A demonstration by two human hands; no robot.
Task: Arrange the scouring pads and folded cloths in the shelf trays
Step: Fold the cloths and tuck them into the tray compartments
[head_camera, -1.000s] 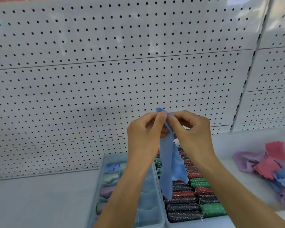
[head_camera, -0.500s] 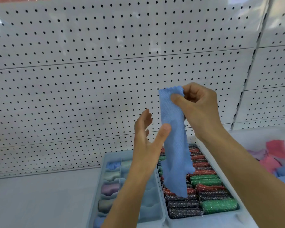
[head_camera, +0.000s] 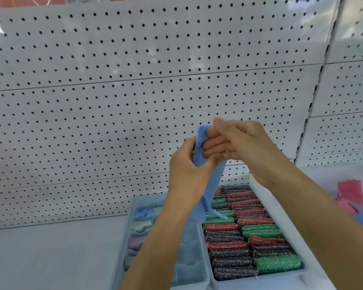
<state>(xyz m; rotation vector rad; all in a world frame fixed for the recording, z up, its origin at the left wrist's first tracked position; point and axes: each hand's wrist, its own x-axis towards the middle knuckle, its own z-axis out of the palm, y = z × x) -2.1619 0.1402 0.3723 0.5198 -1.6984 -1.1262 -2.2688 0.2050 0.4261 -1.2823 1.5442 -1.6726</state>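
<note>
Against the far wall, pegboard: white perforated panels (head_camera: 113,91) fill the whole back of the scene, with a vertical upright at far right.
Shelf: pale flat surface (head_camera: 50,254) runs along the foot of the pegboard, bare at left.
Right tray: pale plastic tray (head_camera: 285,225), near centre-right, packed with two columns of glittery scouring pads (head_camera: 260,239) in red, green and dark grey, lying on edge and touching one another.
Left tray: same pale plastic (head_camera: 127,233), just beside the right tray, side walls touching. Folded cloths (head_camera: 138,227) stand in a row down its left side: blue at the far end, then pale green, lilac, grey. Its right side is mostly hidden behind the left forearm.
Loose cloths: pink and blue pile (head_camera: 352,197) at far right on the shelf, well apart from the trays, partly cut off by the right arm and the frame edge.
Blue cloth: narrow folded strip (head_camera: 210,193) held up in the air above the gap between the trays, top end bunched between both hands, tail hanging down to just over the far green pads.
Right hand: (head_camera: 239,143) fingers nearly straight, pressed flat on the cloth's top, thumb up above.
Left hand: (head_camera: 189,168) curled round the cloth from the left, pinching it just below the top.
</note>
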